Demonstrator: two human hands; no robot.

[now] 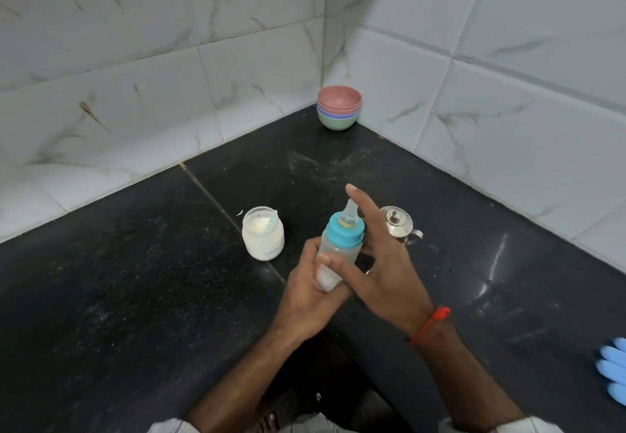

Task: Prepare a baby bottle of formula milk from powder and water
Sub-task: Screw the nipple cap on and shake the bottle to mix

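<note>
I hold a baby bottle (339,249) with a teal collar and a clear teat above the black counter (135,297). White milk fills its lower part. My left hand (305,292) grips the bottle's base from below and the left. My right hand (379,263) lies flat against the bottle's right side, fingers straight, thumb across the front. To the left stands an open glass jar of formula powder (263,238) with a pale scoop resting inside it. A small steel pot with a lid (399,225) stands just behind my right hand.
A stack of coloured bowls (339,110) sits in the far corner where the tiled walls meet. A blue-gloved hand (613,370) shows at the right edge. Specks of spilled powder dot the counter behind the bottle.
</note>
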